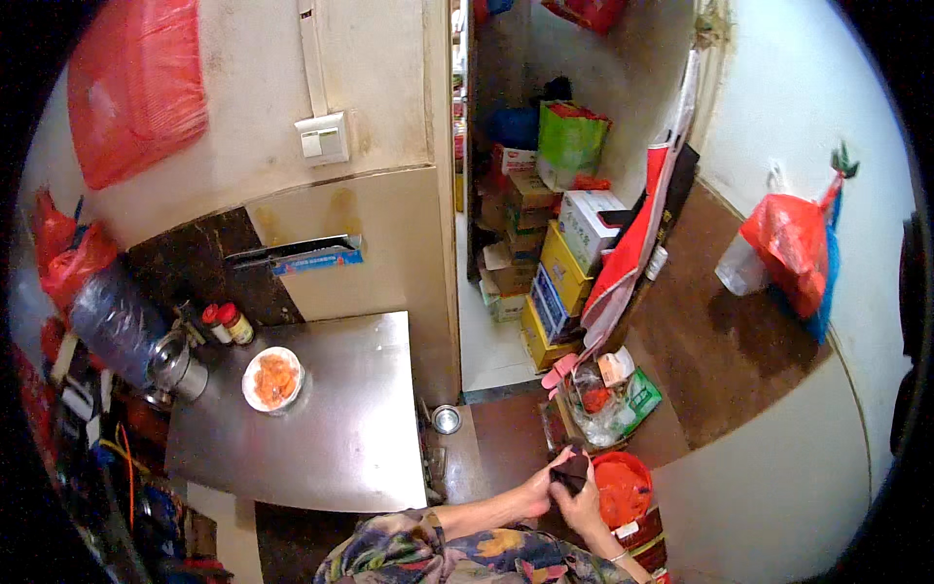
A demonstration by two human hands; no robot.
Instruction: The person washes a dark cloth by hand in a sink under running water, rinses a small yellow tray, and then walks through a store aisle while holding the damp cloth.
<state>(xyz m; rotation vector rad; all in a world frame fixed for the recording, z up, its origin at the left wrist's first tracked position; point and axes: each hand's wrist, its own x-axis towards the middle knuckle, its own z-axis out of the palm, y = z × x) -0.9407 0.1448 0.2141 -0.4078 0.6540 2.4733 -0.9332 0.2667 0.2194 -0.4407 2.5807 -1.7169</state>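
Low in front of me, at the right, my left hand (537, 492) and my right hand (582, 506) are close together. Both are closed on a small dark brown thing (570, 473). It looks soft, perhaps like folded cloth, but its exact kind does not show. The fingers partly cover it. A light band circles my right wrist. Just right of my hands is a round red tub (636, 459) with something orange-red in it. Above the tub, a clear plastic bag (605, 428) and a green packet (639, 403) lie in a pile.
A steel-topped table (350, 419) stands at the left, bearing a white bowl (261, 397) of orange food, red-lidded jars (233, 323) and a metal pot (180, 365). Boxes (556, 282) are stacked beyond the doorway. A red bag (793, 238) hangs on the right wall.
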